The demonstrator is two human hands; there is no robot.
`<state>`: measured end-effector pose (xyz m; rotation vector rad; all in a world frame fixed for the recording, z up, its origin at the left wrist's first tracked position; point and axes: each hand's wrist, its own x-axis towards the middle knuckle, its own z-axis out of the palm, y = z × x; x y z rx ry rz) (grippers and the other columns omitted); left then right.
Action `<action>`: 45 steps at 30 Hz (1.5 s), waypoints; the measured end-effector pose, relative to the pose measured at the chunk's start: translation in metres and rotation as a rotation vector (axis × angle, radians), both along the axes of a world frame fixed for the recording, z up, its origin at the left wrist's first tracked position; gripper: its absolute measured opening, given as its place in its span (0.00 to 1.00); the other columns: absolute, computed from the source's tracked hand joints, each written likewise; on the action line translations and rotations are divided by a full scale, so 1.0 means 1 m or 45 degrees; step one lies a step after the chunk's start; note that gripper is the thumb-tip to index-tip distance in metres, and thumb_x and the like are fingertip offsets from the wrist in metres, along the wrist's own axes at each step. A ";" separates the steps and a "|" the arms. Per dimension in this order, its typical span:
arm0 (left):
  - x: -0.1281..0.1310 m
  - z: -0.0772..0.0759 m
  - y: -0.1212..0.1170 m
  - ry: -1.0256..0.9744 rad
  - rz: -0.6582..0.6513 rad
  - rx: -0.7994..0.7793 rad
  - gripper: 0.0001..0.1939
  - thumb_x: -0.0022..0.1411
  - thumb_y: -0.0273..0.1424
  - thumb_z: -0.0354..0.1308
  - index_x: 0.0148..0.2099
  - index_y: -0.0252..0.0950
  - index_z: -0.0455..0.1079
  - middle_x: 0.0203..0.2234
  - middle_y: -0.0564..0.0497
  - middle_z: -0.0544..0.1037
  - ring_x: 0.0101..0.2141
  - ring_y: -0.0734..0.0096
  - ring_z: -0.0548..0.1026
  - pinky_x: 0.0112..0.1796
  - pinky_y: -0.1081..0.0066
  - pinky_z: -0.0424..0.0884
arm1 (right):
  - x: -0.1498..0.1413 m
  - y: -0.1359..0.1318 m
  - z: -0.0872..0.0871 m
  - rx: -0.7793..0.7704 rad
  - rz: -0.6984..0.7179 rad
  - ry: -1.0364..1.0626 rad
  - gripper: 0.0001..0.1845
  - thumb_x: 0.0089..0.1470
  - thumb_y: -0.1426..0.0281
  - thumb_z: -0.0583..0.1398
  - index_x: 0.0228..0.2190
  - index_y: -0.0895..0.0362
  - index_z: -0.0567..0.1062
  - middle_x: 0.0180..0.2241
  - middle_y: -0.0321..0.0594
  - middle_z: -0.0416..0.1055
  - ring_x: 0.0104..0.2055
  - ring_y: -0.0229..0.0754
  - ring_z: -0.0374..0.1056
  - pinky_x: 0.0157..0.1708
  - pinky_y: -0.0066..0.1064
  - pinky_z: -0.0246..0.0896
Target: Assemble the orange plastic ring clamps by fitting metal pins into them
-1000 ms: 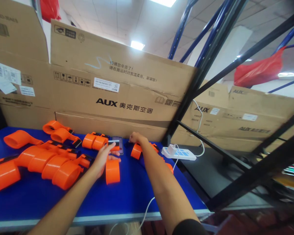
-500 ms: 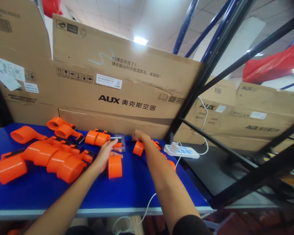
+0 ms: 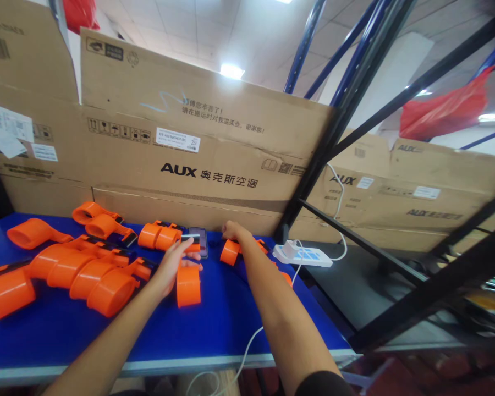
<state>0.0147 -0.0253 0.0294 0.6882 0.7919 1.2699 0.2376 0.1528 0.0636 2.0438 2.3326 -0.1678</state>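
Beside the phone, my left hand is closed on an orange tape dispenser, with its round end hanging below the fingers and its dark-and-white blade end above. My right hand reaches to the back of the blue table, close to the cardboard. Its fingers are curled, and whatever they hold is hidden; small dark bits lie just left of them. Under the right wrist lies another orange tape dispenser, with more orange parts partly covered by the forearm. Several orange tape dispensers lie in a row on the left.
A large cardboard sheet stands along the table's back. A white power strip with a plug sits at the right, its cable trailing over the front edge. A dark rack post rises at the right corner.
The whole view has shifted slightly, with the scene sliding a little to the left. Both hands keep nearly the same pose, the left still holding the tape dispenser.
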 end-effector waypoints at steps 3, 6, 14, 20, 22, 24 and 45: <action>0.000 -0.002 0.001 0.011 -0.003 0.004 0.23 0.55 0.46 0.68 0.44 0.36 0.69 0.29 0.47 0.79 0.27 0.58 0.81 0.22 0.65 0.78 | 0.002 0.001 -0.001 0.000 -0.031 -0.012 0.17 0.48 0.70 0.68 0.43 0.55 0.82 0.46 0.50 0.79 0.47 0.50 0.76 0.43 0.32 0.67; -0.001 -0.003 0.003 0.028 -0.010 0.003 0.23 0.55 0.47 0.68 0.44 0.36 0.68 0.30 0.46 0.79 0.27 0.56 0.81 0.22 0.60 0.79 | 0.002 0.003 -0.002 -0.009 -0.050 -0.013 0.18 0.48 0.68 0.69 0.43 0.54 0.82 0.47 0.50 0.79 0.49 0.51 0.75 0.45 0.34 0.67; -0.002 -0.003 0.005 0.039 0.020 0.008 0.21 0.57 0.45 0.67 0.45 0.36 0.68 0.29 0.47 0.78 0.26 0.57 0.81 0.21 0.61 0.78 | 0.001 0.002 -0.002 0.012 -0.006 0.063 0.15 0.45 0.72 0.70 0.39 0.55 0.83 0.44 0.50 0.80 0.45 0.48 0.76 0.41 0.29 0.66; -0.002 -0.002 0.006 0.009 0.002 -0.019 0.20 0.58 0.44 0.66 0.43 0.35 0.69 0.29 0.47 0.79 0.26 0.58 0.81 0.23 0.63 0.78 | 0.002 -0.004 0.014 0.190 0.106 0.225 0.16 0.51 0.69 0.67 0.44 0.55 0.80 0.44 0.44 0.79 0.46 0.45 0.74 0.44 0.28 0.64; -0.003 0.001 0.004 -0.031 0.001 -0.040 0.20 0.58 0.44 0.66 0.42 0.34 0.69 0.29 0.47 0.79 0.26 0.59 0.81 0.23 0.63 0.78 | -0.002 -0.011 0.022 0.264 0.174 0.309 0.17 0.55 0.66 0.65 0.48 0.54 0.78 0.44 0.42 0.79 0.46 0.43 0.73 0.45 0.28 0.64; -0.004 0.004 0.002 -0.091 -0.008 -0.071 0.20 0.59 0.44 0.65 0.42 0.33 0.70 0.28 0.46 0.79 0.26 0.59 0.81 0.25 0.64 0.78 | -0.008 -0.027 0.028 0.338 0.260 0.424 0.19 0.58 0.64 0.63 0.50 0.53 0.76 0.43 0.39 0.78 0.44 0.40 0.73 0.44 0.28 0.64; 0.002 -0.008 0.004 -0.195 -0.260 0.041 0.16 0.61 0.42 0.61 0.36 0.31 0.75 0.23 0.46 0.78 0.21 0.65 0.76 0.26 0.66 0.74 | -0.050 -0.147 -0.023 0.704 0.667 1.393 0.24 0.57 0.69 0.63 0.55 0.53 0.70 0.47 0.46 0.72 0.40 0.43 0.71 0.41 0.36 0.71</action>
